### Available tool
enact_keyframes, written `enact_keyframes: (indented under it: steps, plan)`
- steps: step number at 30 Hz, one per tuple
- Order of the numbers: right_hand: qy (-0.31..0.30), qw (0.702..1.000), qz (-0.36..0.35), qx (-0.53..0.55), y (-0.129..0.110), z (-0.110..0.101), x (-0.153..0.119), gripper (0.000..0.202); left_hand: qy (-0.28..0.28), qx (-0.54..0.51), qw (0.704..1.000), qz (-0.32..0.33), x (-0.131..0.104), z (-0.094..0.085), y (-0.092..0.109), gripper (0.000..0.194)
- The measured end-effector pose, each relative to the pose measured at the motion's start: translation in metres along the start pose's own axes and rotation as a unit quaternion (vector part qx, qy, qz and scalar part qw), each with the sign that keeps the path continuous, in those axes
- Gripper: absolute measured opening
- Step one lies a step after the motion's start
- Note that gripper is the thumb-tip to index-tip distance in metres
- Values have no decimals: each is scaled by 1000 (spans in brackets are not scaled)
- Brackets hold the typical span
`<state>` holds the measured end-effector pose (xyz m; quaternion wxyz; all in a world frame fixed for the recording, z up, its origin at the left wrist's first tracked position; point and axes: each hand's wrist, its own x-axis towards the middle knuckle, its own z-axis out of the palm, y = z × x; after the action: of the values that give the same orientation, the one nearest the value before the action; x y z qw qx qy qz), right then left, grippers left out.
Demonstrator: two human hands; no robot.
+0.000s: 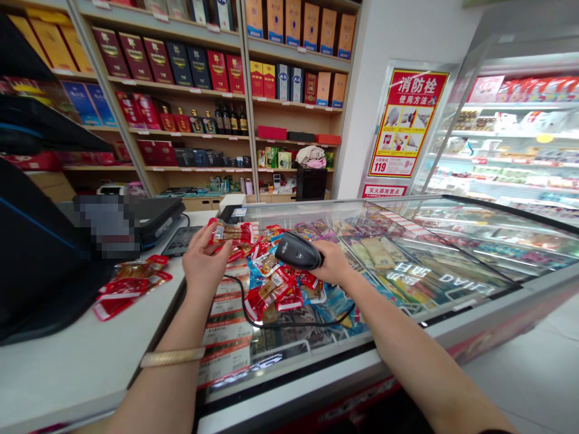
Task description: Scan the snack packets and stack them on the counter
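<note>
My right hand (333, 262) is wrapped round a black handheld barcode scanner (298, 251), its head pointing left over a pile of snack packets (274, 289) on the freezer's glass top. The scanner's black cable (289, 326) loops across the glass below the pile. At the pile's left end, my left hand (205, 256) has its fingers on a red snack packet (234, 232) with a clear window, thumb towards the right. Several more red packets (131, 283) lie on the white counter to the left.
The glass-topped freezer (456, 313) stretches to the right, with price labels (226, 337) along its left side. A black checkout terminal (40, 253) stands on the white counter (81, 374). Behind are shelves (221, 87) of boxes and bottles; a lit refrigerator (520, 132) is at right.
</note>
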<state>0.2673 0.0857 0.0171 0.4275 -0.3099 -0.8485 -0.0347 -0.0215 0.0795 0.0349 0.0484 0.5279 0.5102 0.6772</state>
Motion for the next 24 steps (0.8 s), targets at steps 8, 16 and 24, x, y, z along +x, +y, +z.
enact_keyframes:
  steps: [8,16,24]
  plan:
    - [19,999,-44,13,-12,-4,4,26,-62,-18,996,56,-9,10,0,53]
    - [-4,998,-62,4,-18,-3,6,21,-94,51,984,143,-15,9,7,51]
    - [-23,999,-29,-8,-18,-3,6,18,-103,76,981,146,-18,9,15,50]
